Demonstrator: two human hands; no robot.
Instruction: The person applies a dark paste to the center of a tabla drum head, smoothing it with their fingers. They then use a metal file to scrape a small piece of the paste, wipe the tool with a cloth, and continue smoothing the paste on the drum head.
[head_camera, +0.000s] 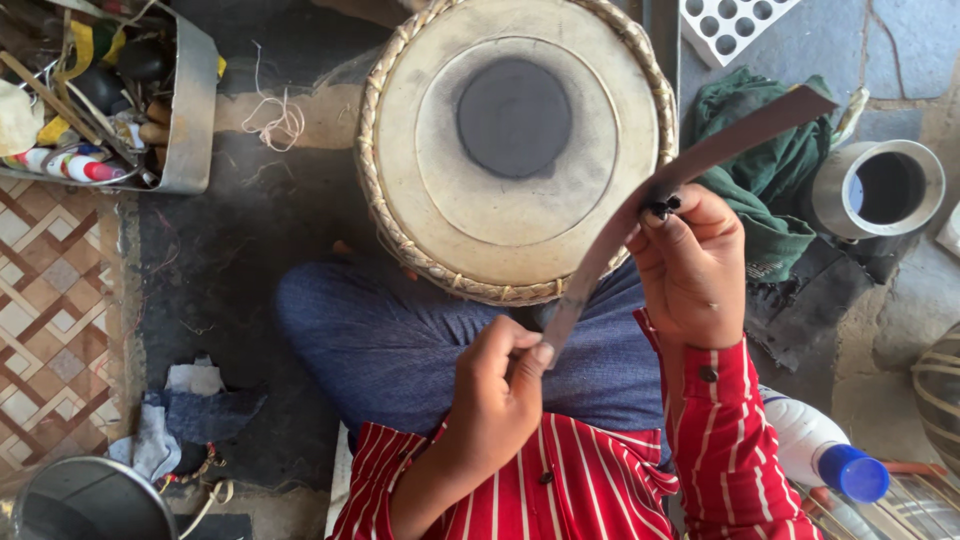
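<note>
Strap first, since everything here hangs on how it lies. In the head view we hold a long, flat, dark strap (640, 215) between both hands, and its long axis runs on a slant from low near our chest up and away to the right, ending free in the air above the green cloth (760, 170).

Our left hand (495, 395) has its grip closed on the lower end, thumb and forefinger pinching the tip just over our lap. Our right hand (690, 265) has its grip closed around the strap's middle stretch, with the fingertips curled over its edge and something small and black pressed there; we cannot tell what that bit is. So the right hand is the nearer one to the free upper end, and the left anchors the lower end. The strap bends gently between the two grips.

The strap crosses in front of the drum (515, 145), which rests against our blue-clad knees (400, 340), its pale skin with the dark round patch facing up. We judge the strap to be above the drum's woven rim, not resting on it.

Around us on the floor: a metal tray of tools (190, 120) at the upper left, a metal cup (880, 190) to the right, and a white bottle with a blue cap (830, 455) beside our right sleeve.
</note>
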